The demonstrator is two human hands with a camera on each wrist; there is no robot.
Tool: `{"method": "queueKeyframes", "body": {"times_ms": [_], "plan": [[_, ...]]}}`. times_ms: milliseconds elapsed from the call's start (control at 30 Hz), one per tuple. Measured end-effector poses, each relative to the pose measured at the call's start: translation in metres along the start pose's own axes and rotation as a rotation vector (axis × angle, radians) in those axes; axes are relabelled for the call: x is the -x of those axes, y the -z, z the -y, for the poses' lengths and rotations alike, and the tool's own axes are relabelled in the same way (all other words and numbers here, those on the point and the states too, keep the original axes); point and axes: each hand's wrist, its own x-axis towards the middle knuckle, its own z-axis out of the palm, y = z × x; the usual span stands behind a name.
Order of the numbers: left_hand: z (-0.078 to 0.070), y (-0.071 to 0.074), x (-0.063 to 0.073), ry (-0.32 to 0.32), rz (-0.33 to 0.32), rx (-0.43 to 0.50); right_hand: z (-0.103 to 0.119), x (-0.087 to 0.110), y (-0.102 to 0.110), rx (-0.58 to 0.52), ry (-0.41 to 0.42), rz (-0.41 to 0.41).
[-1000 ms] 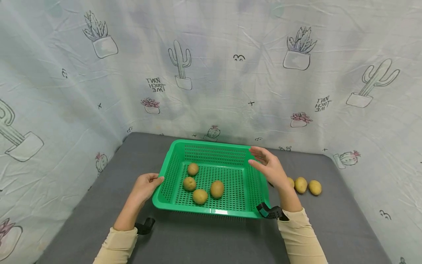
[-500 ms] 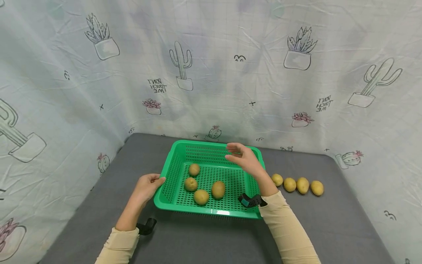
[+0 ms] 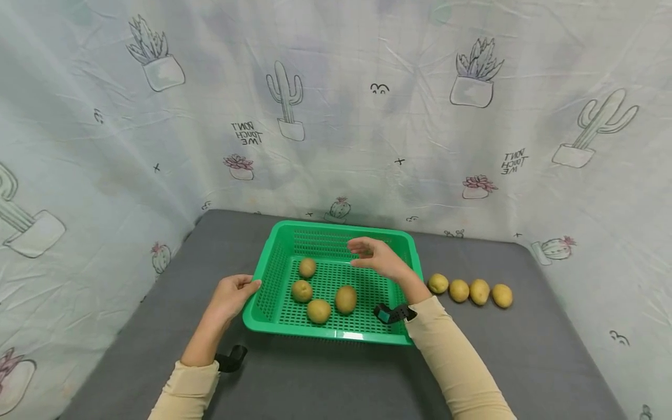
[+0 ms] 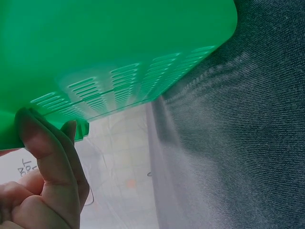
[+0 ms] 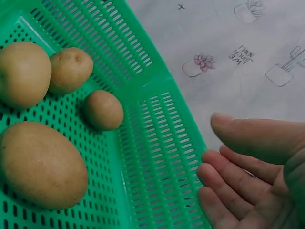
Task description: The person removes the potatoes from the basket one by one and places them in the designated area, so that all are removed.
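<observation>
L hand (image 3: 233,296) pinching basket (image 3: 294,331) rim; R hand (image 3: 379,258) free, fingers loose, above basket. R-wrist cam: potato (image 5: 24,74) cut off.

1. In the head view, some fingers of the left hand (image 3: 232,296) are hidden under the rim of the green basket (image 3: 294,331).
2. The right hand (image 3: 377,256) and forearm (image 3: 412,286) cover parts of its wall and floor.
3. Behind both hands, the sleeves (image 3: 462,373) run off the bottom edge.
4. Above the left hand, its wrist view crops the basket.
5. Across from the right hand, its wrist view's left edge cuts one potato (image 5: 25,75).
</observation>
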Motion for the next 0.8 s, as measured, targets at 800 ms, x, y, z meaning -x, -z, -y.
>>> {"method": "queueKeyframes", "body": {"times_ms": [800], "plan": [[-0.002,0.0,0.0,0.001,-0.005,-0.025,-0.02,-0.014,-0.016,0.1,-0.041,0.55]]}}
